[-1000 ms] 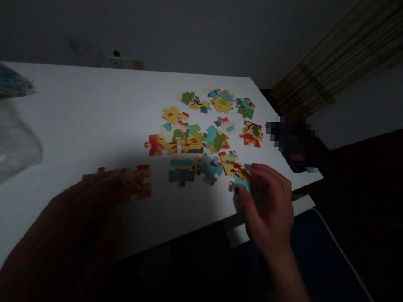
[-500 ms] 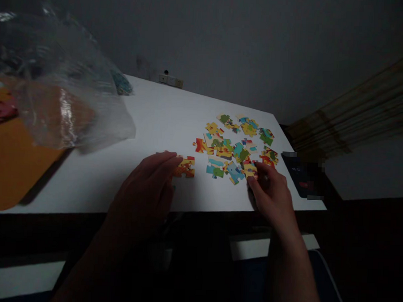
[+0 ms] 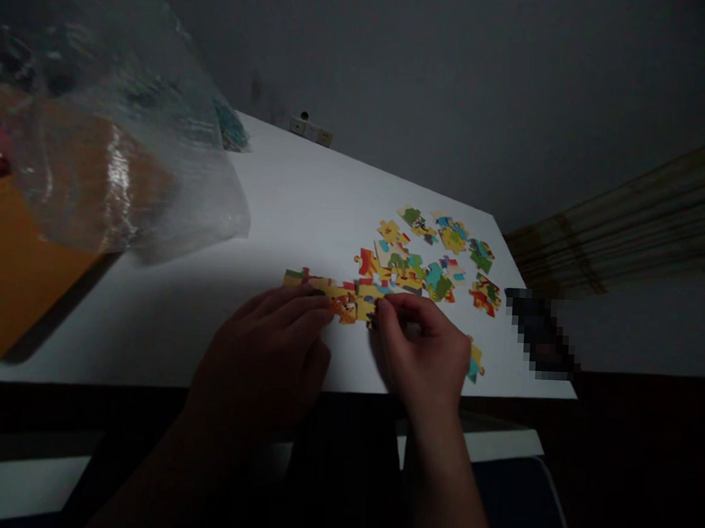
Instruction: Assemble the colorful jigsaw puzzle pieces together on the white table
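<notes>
The right hand (image 3: pixel 424 353) pinches a yellow puzzle piece (image 3: pixel 367 305) in a closed grip of thumb and fingertips, pressing it against the right end of a joined strip of pieces (image 3: pixel 319 288) near the front edge of the white table (image 3: pixel 285 206). The left hand (image 3: pixel 272 346) lies flat with fingers spread, holding that strip down. Doing this well likely means keeping the strip pinned, lining tab with notch, then pressing straight down. Loose pieces (image 3: pixel 435 252) lie scattered just beyond. A clear plastic bag (image 3: pixel 117 152) rests on an orange board (image 3: pixel 13 280) at far left.
</notes>
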The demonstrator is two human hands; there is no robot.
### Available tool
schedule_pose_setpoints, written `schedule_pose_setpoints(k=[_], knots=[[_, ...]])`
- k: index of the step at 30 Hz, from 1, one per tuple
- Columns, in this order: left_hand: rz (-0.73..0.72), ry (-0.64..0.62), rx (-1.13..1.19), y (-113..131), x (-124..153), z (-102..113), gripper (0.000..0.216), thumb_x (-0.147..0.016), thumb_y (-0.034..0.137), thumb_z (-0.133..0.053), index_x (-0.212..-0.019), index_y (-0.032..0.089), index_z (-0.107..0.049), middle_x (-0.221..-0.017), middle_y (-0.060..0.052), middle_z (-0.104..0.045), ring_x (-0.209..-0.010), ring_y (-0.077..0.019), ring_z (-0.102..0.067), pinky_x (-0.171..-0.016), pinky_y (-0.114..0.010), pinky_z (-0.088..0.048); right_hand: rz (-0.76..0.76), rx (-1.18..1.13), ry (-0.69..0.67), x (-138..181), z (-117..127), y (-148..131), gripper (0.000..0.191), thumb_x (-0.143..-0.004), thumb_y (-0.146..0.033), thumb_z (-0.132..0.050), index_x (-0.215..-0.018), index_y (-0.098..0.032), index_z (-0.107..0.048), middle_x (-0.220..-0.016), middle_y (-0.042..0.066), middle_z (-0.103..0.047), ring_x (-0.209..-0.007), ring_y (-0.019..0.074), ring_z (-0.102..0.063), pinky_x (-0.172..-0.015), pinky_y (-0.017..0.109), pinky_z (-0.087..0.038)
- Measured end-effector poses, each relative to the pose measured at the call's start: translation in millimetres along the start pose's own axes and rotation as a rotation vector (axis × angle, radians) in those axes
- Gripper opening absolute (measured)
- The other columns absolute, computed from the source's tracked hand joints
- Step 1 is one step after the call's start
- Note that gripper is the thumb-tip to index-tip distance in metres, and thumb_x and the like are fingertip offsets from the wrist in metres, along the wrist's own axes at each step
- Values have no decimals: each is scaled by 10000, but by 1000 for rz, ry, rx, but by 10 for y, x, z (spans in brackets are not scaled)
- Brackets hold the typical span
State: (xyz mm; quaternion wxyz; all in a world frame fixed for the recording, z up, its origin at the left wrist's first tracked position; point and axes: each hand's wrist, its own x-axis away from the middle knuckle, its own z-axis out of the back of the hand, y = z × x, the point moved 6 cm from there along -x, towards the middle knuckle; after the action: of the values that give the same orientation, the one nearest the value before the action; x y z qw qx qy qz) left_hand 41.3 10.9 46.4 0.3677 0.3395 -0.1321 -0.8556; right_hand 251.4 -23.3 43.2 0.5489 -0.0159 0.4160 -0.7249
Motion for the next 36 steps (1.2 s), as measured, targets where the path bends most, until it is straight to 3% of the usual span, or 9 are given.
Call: schedule_pose_setpoints(k=[5, 10, 14, 19, 23, 29, 33, 36], knots=[[14, 23, -21, -10, -11, 22, 337, -977, 150, -551, -1177, 201, -817, -1274, -111, -885, -1237, -340, -833, -1110, -596, -689, 196, 137, -24, -18, -7, -79, 188, -1056, -349, -714, -1148, -262, -852, -1048, 90, -865, -956, 305, -754, -856, 490, -620], [39, 9, -17, -24, -40, 55, 271, -997, 173, -547, -1049, 233, -806, -1146, -92, -894, -1088, -313, -855, -1004, -546, -717, 238, 126, -122, 0, -35, -93, 224, -1075, -289, -673, -1228, -233, -827, -1121, 96, -871, -1017, 312, -722, -912, 511, -594], [86, 44, -37, -43, -30, 76, 240, -1011, 185, -547, -962, 216, -780, -1084, -106, -887, -1012, -331, -851, -908, -553, -718, 266, 130, -140, 1, -61, -115, 210, -1078, -280, -675, -1217, -236, -826, -1129, 84, -875, -1031, 309, -724, -930, 504, -571], [153, 61, -71, -72, -7, 91, 249, -1025, 187, -542, -942, 206, -776, -1056, -106, -882, -1005, -336, -844, -930, -560, -701, 356, 162, -176, 20, -100, -198, 196, -1099, -252, -681, -1227, -207, -823, -1074, 63, -871, -949, 268, -714, -918, 476, -522], [169, 83, -65, -83, 0, 117, 251, -1026, 193, -536, -972, 206, -781, -1094, -111, -883, -1009, -326, -838, -931, -538, -692, 405, 197, -216, 41, -127, -250, 205, -1135, -266, -674, -1230, -212, -847, -1045, 60, -847, -971, 276, -694, -969, 508, -487], [196, 94, -30, -120, 4, 149, 254, -1035, 202, -528, -1057, 192, -781, -1135, -123, -872, -1057, -322, -830, -977, -530, -680, 381, 227, -345, 48, -177, -240, 361, -1175, -232, -521, -1372, -176, -818, -1145, 113, -796, -1069, 322, -616, -983, 550, -465], [185, 6, 54, -217, 63, 185, 288, -1072, 235, -511, -1196, 216, -771, -1213, -89, -865, -1119, -280, -829, -1037, -466, -684, 382, 244, -364, 50, -184, -232, 385, -1154, -216, -553, -1440, -240, -809, -1127, 97, -747, -1079, 316, -611, -994, 546, -474], [94, -91, 73, -280, 158, 204, 315, -1097, 236, -529, -1330, 234, -743, -1406, -83, -829, -1313, -273, -788, -1163, -453, -650, 389, 290, -338, 50, -186, -237, 375, -1144, -253, -600, -1447, -290, -819, -1250, 125, -689, -1209, 350, -601, -1028, 565, -488]])
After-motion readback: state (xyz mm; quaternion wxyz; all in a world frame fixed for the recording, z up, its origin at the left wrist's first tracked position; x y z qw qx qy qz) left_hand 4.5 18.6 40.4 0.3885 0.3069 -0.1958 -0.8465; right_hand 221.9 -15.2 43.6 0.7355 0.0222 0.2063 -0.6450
